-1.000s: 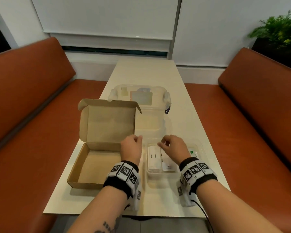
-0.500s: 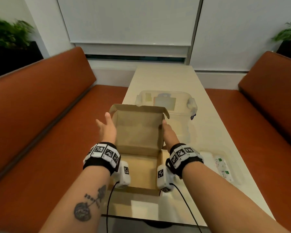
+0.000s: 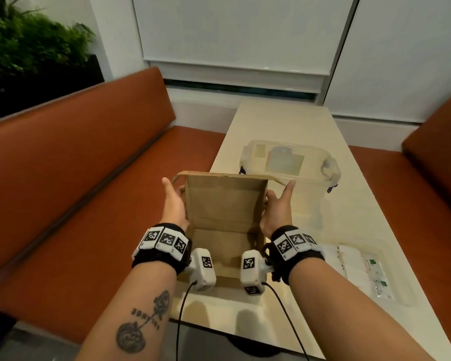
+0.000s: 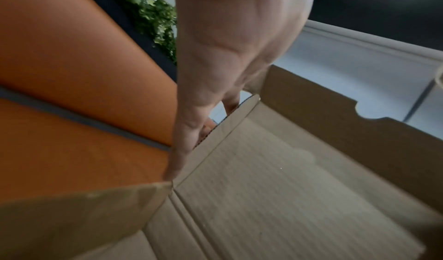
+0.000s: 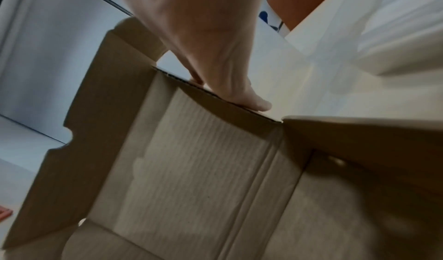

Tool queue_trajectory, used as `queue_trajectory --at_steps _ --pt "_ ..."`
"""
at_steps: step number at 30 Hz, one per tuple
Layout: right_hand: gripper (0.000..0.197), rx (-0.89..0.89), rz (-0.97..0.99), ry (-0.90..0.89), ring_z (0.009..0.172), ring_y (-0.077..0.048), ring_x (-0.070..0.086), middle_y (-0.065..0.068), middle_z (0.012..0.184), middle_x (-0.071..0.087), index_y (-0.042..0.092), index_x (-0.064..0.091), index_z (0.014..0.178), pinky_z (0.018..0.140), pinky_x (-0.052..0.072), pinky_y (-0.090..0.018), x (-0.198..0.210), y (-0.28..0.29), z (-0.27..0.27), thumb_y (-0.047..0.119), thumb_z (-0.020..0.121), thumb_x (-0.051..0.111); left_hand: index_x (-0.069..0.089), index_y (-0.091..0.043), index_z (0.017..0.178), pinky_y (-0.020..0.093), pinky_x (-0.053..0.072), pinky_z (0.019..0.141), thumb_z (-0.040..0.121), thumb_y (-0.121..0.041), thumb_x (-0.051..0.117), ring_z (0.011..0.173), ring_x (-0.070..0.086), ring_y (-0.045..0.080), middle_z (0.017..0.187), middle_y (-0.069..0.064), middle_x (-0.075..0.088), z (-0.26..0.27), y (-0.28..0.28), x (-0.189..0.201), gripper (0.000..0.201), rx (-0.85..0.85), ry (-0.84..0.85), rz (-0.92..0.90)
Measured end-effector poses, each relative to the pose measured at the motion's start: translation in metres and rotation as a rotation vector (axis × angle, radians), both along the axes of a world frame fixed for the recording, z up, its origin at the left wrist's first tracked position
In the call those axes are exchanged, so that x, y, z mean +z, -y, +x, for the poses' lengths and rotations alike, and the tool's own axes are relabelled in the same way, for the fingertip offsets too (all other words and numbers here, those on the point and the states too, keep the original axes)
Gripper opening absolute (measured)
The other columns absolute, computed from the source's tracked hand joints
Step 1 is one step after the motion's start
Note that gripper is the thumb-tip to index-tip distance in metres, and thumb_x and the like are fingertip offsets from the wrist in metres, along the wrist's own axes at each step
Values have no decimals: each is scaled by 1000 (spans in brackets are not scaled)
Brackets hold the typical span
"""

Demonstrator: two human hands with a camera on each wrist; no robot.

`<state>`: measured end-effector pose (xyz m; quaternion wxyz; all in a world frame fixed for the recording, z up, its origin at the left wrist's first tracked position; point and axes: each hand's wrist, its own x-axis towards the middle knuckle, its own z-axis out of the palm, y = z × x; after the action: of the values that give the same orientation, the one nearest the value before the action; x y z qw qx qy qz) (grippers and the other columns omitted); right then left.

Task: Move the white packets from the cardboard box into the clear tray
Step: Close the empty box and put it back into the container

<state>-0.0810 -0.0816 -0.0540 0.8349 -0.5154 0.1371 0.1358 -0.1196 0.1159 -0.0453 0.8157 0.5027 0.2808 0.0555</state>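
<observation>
The cardboard box (image 3: 225,204) stands at the table's near left edge with its lid upright, and the part of its floor that I can see holds nothing. My left hand (image 3: 173,201) lies flat with straight fingers against the lid's left side flap. My right hand (image 3: 279,204) does the same on the right flap. The wrist views show the left hand (image 4: 215,55) and the right hand (image 5: 203,36) along the outside of the box's (image 4: 275,178) flaps (image 5: 191,159). White packets (image 3: 354,264) lie in the clear tray (image 3: 401,298) to the right.
A clear lidded plastic container (image 3: 289,162) stands just behind the box on the cream table (image 3: 284,121). Orange bench seats (image 3: 76,178) run along both sides. A plant (image 3: 24,48) is at the far left. Wrist cables hang over the near table edge.
Both hands left the tray and box floor and went to the upright lid's two sides, then slid higher along its flaps. The head view swung left, so the tray now sits at the right.
</observation>
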Motion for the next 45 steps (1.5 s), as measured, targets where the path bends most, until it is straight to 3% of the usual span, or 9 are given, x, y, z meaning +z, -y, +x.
queue_trajectory --at_steps 5,8,13,20,24,29,32,39,45 --pt "65 107 65 -47 125 -24 42 -4 125 49 10 58 117 102 38 -42 7 4 -5 65 88 38 57 -15 121 55 49 87 71 -88 31 106 62 33 113 14 66 -11 -14 -10 92 -5 62 -212" --pt "20 187 -46 -83 111 -25 42 -4 107 50 16 58 89 85 44 -44 10 11 -3 32 88 47 62 -15 115 49 50 91 76 -74 51 105 65 29 110 10 69 -18 -18 -19 71 -16 123 -252" --pt "34 222 -95 -134 90 -25 61 -6 82 67 16 59 86 78 50 -45 8 23 -5 49 88 54 68 -21 65 31 53 66 95 -33 45 76 66 19 72 2 67 -22 -11 -33 40 -48 135 -181" --pt "18 225 -256 -113 71 -19 56 -6 76 58 12 56 101 68 46 -30 -14 26 -17 26 91 49 66 -13 107 36 56 72 92 -33 56 88 68 21 98 11 71 -34 -37 -52 26 -124 -97 80" --pt "29 358 -967 77 101 -26 56 -10 113 58 13 54 117 89 48 -38 -30 17 -16 24 91 49 70 -18 96 38 50 85 77 -43 72 90 67 19 92 2 75 -39 -39 -53 31 -210 -174 262" --pt "54 523 -1234 90 120 -34 49 -18 135 47 13 26 145 104 40 -45 -53 -2 -27 17 94 43 58 -8 121 45 42 106 72 16 67 124 51 24 130 10 57 -32 -26 -51 56 -306 -150 425" --pt "63 564 -1229 51 123 -36 47 -20 142 35 20 7 152 106 39 -42 -58 -11 -30 14 96 38 56 -9 122 33 49 93 70 26 58 126 49 20 130 6 56 -31 -21 -58 62 -276 -140 501" --pt "72 456 -1105 0 113 -28 56 -13 133 52 13 -1 150 86 43 -30 -56 -8 -32 13 94 42 59 -9 116 38 50 95 73 15 68 112 56 19 122 9 61 -24 -14 -66 50 -183 -218 797" --pt "46 504 -1234 -112 112 -27 55 -12 128 54 7 38 130 80 41 -30 -58 -4 -31 37 95 42 53 -10 122 37 49 87 77 -26 78 108 56 28 121 10 57 -22 -7 -65 54 -311 -503 1067"
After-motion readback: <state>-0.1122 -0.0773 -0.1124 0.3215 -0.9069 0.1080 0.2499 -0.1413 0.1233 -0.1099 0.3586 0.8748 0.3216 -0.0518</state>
